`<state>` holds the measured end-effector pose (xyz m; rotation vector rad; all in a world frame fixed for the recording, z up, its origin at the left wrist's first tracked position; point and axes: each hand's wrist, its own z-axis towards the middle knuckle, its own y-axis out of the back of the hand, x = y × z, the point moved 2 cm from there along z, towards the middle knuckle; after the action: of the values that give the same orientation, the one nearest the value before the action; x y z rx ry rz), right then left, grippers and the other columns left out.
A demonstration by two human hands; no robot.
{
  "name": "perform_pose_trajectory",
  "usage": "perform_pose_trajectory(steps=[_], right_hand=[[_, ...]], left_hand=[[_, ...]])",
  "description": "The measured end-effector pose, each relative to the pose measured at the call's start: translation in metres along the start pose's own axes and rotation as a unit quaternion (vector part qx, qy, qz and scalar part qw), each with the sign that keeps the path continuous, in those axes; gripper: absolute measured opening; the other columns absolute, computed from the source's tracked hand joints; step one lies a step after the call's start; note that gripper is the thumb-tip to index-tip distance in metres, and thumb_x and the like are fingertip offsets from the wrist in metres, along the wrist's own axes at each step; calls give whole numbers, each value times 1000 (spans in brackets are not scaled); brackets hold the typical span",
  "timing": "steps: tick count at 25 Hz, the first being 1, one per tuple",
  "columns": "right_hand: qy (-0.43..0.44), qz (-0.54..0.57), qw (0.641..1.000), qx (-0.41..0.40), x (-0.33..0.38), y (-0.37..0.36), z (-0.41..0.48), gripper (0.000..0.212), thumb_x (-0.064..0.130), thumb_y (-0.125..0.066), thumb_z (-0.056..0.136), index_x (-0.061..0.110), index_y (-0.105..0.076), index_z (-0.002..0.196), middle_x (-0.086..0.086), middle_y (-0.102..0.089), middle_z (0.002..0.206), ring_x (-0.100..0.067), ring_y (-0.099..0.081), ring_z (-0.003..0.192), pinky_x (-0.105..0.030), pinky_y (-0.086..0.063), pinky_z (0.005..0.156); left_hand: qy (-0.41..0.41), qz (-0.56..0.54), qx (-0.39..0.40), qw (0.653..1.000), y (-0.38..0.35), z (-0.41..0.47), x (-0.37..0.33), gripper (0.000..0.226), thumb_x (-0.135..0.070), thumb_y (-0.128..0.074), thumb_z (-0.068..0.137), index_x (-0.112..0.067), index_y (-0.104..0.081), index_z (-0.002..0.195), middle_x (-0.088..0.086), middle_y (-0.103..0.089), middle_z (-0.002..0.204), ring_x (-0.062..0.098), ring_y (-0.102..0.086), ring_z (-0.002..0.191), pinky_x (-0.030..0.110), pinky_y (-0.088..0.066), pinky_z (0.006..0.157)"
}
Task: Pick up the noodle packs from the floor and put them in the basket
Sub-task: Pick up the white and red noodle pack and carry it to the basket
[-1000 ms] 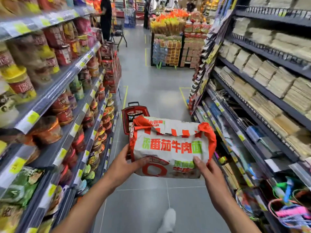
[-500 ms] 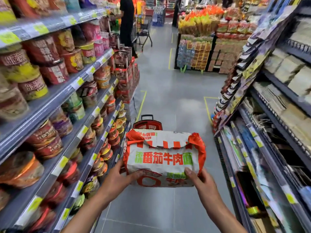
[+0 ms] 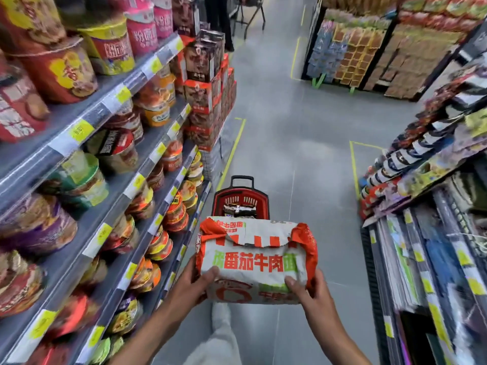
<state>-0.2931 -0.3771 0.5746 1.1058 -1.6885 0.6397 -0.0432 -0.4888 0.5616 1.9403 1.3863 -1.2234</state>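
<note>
I hold a large white and orange noodle pack (image 3: 257,256) with red and green print in both hands, at waist height over the aisle floor. My left hand (image 3: 193,281) grips its near left corner, thumb on top. My right hand (image 3: 312,292) grips its near right corner. Just beyond the pack a red basket (image 3: 264,200) with a black handle stands on the floor. A dark noodle pack (image 3: 239,209) lies inside it. The held pack hides the near part of the basket.
Shelves of cup noodles (image 3: 110,164) line the left side. Shelves of packed goods (image 3: 427,206) line the right. Stacked boxes (image 3: 209,96) stand ahead on the left. A display stand (image 3: 382,48) and a person's legs (image 3: 218,22) are far down the grey aisle. My leg (image 3: 220,335) shows below.
I have walked forward along the aisle with the pack in both hands. The red basket is closer and the view tilts further down.
</note>
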Motion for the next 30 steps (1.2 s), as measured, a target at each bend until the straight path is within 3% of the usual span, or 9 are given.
perform_pose_trajectory(steps=[3, 7, 11, 17, 20, 22, 25, 28, 30], right_hand=[[-52, -8, 999, -3, -9, -20, 95, 39, 18, -74, 90, 31, -61, 123, 10, -75, 117, -6, -71, 107, -24, -56, 85], [-102, -14, 995, -6, -52, -46, 254, 42, 24, -75, 90, 31, -63, 129, 10, -74, 121, -10, -68, 115, -38, -54, 101], [-107, -23, 994, -7, -105, -70, 404, 30, 18, -73, 92, 26, -66, 120, 9, -77, 111, 0, -74, 95, -20, -56, 76], [-79, -58, 995, -2, -184, -89, 574, 30, 9, -68, 94, 24, -64, 120, 14, -75, 105, 7, -72, 90, -8, -53, 73], [-91, -90, 992, -10, -230, -97, 612, 33, 12, -68, 90, 24, -64, 121, 7, -74, 112, -13, -70, 108, -34, -55, 98], [-110, -93, 989, -32, -245, -98, 620, 30, 9, -63, 92, 27, -65, 116, 7, -73, 110, -16, -68, 107, -41, -53, 100], [-128, -96, 986, -42, -244, -95, 614, 32, 7, -63, 92, 23, -63, 120, 9, -73, 107, -13, -69, 105, -28, -53, 83], [-140, -113, 984, -2, -236, -91, 603, 38, 9, -69, 92, 29, -57, 122, 17, -69, 105, 7, -68, 91, -11, -50, 69], [-150, -114, 982, 4, -232, -88, 606, 40, 11, -72, 91, 28, -57, 124, 14, -71, 108, 10, -69, 85, -10, -52, 67]], left_hand=[[47, -8, -13, 999, 14, 97, -12, 49, -45, -82, 74, -42, -60, 117, -19, -77, 110, -2, -73, 94, 21, -56, 73], [88, 15, -43, 995, 38, 266, 9, 42, -33, -79, 82, -34, -62, 120, -11, -76, 114, 3, -73, 94, 19, -59, 71], [93, 27, -45, 994, 51, 425, 44, 71, -57, -75, 59, -34, -61, 126, -5, -74, 124, 12, -70, 110, 40, -53, 100], [98, 20, -93, 991, 61, 602, 110, 45, -41, -68, 67, -27, -66, 109, -18, -77, 94, 7, -67, 96, 37, -51, 92], [113, 63, -91, 987, 61, 636, 137, 50, -37, -66, 73, -32, -59, 123, -5, -75, 108, 14, -66, 99, 38, -53, 92], [117, 94, -83, 985, 59, 643, 145, 42, -33, -67, 87, -37, -55, 127, -5, -72, 113, 14, -66, 103, 40, -52, 96], [120, 109, -99, 982, 63, 639, 153, 33, -24, -63, 95, -35, -57, 126, -7, -72, 110, 15, -67, 102, 38, -53, 94], [135, 127, -88, 979, 72, 633, 153, 36, -27, -66, 94, -36, -58, 128, -9, -73, 111, 16, -69, 103, 37, -54, 91], [144, 137, -86, 976, 74, 632, 150, 35, -30, -66, 95, -38, -58, 128, -13, -71, 113, 13, -68, 106, 35, -53, 92]])
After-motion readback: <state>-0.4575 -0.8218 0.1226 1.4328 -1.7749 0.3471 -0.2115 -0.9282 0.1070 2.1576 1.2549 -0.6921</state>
